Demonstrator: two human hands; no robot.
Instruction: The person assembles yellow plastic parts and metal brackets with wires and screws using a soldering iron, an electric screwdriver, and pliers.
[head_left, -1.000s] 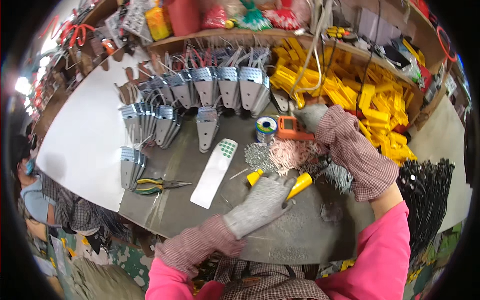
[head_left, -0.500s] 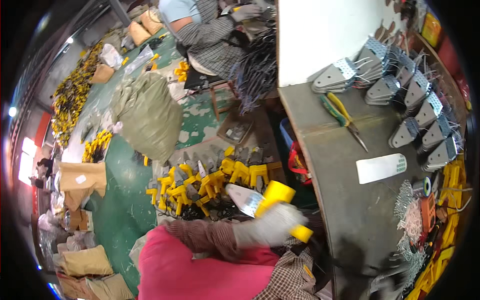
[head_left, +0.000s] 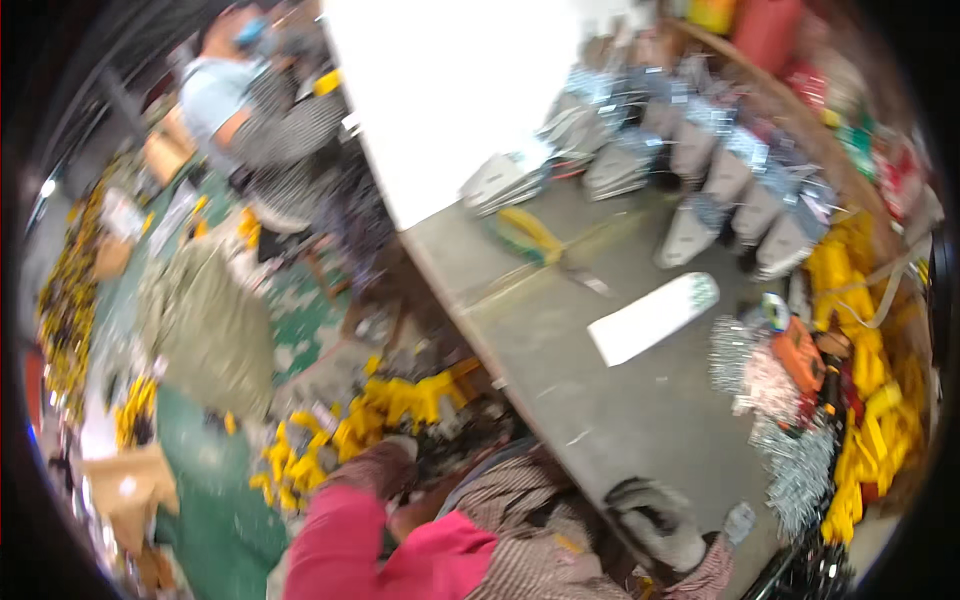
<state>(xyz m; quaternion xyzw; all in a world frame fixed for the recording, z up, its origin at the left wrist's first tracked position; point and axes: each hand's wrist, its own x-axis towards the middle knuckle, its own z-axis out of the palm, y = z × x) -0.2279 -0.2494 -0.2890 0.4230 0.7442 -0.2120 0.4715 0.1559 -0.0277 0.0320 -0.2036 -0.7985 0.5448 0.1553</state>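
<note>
My left hand [head_left: 402, 446], in a pale glove, reaches down at the near edge of a floor pile of yellow plastic housings with grey plates [head_left: 350, 430]. Its fingers are smeared and partly hidden, so any grip is unclear. At the near edge of the workbench [head_left: 540, 350] is my right hand [head_left: 665, 540], gloved in grey, beside a black loop that looks like cable. Motion blur hides its fingers too. Farther up the bench lie green-and-yellow-handled pliers [head_left: 535, 238] and a white strip [head_left: 655, 320] with a green-dotted end.
Stacks of grey pointed plates with wires [head_left: 695, 210] line the bench's far side. Screws [head_left: 795, 460], an orange meter [head_left: 798, 358] and yellow parts [head_left: 870, 430] lie at the right. A large olive sack [head_left: 205, 325] stands on the floor. A co-worker [head_left: 270, 120] sits beyond.
The view has swung, shifting the bench leftward. My left hand has moved from beside the bench to the floor pile; the yellow housing with the grey plate no longer shows in it. My right hand has appeared.
</note>
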